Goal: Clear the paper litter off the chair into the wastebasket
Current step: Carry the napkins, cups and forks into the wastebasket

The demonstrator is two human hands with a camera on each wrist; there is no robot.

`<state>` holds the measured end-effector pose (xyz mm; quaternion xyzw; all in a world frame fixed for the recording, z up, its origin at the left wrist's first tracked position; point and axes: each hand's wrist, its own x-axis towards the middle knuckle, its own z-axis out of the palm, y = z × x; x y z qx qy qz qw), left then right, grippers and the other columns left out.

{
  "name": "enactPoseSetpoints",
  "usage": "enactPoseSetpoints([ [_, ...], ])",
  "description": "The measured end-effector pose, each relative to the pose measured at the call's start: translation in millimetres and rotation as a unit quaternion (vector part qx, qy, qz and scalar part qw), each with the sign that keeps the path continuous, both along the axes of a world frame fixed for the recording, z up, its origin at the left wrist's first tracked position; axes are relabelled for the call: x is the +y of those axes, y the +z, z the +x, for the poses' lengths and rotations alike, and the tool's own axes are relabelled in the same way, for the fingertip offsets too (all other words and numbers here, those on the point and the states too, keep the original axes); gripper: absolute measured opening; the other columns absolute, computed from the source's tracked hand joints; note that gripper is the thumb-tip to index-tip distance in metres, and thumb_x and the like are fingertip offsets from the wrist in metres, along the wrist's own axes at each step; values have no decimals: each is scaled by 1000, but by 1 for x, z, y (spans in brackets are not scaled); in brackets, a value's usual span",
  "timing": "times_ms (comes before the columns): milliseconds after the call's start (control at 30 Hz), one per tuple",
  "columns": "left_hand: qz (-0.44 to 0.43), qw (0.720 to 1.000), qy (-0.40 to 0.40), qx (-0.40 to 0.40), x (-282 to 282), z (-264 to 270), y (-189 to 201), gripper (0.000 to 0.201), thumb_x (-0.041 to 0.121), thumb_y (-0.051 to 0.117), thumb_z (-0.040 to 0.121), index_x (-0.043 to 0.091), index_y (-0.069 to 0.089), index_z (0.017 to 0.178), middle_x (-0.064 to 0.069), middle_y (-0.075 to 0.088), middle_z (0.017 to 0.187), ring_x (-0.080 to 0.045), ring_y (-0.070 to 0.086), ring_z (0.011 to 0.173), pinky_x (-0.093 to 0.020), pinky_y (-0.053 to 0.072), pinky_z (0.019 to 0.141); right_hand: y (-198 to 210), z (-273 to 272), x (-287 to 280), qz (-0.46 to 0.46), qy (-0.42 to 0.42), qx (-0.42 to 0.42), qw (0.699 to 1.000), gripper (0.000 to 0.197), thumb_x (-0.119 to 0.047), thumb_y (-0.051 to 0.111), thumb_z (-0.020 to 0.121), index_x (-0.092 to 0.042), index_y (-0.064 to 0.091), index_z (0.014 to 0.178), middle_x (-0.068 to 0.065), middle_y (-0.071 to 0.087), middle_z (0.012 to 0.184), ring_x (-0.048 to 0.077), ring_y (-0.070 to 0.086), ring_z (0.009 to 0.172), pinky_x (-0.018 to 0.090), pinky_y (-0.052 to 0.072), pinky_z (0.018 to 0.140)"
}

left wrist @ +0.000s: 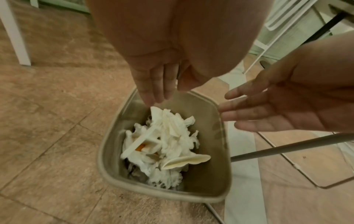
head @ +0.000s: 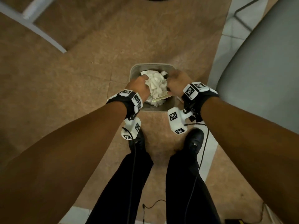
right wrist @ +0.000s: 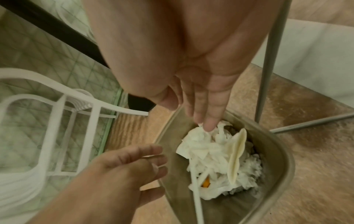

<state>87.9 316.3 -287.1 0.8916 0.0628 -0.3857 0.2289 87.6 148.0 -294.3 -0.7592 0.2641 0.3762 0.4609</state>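
Observation:
A beige wastebasket (head: 135,70) stands on the floor in front of my feet. Crumpled white paper litter (head: 157,85) (left wrist: 168,142) (right wrist: 210,153) fills it, with a cream strip among it. My left hand (head: 140,85) (left wrist: 155,87) hovers over the basket's left side with straight fingers and holds nothing. My right hand (head: 177,82) (right wrist: 201,109) hovers over the right side, fingers extended downward, fingertips just above the paper. The grey chair (head: 265,62) stands at the right; its seat shows no litter.
Tan tiled floor (head: 64,78) surrounds the basket. Grey chair legs (right wrist: 272,60) stand close beside the basket on the right. White furniture legs (head: 32,28) stand at the far left. A white plastic chair (right wrist: 57,106) stands beyond the basket. Cables hang from the wrist cameras.

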Motion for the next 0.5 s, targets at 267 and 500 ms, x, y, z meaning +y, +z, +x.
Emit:
enactPoseSetpoints([
  [267,-35,987,-107,-117,-119,30,113,25,16,44,95,17,62,112,-11,72,105,-33,66,95,-37,53,81,163,-3,-114,88,-143,-156,973,23,4,45,97,-4,59,113,9,66,84,11,67,66,27,57,68],
  [500,-161,958,-197,-130,-305,10,158,28,22,55,82,21,62,109,-2,70,100,-25,67,91,-37,55,86,208,-59,-296,-95,-211,-167,958,27,-6,38,87,-23,59,92,-5,69,78,17,66,69,29,51,64],
])
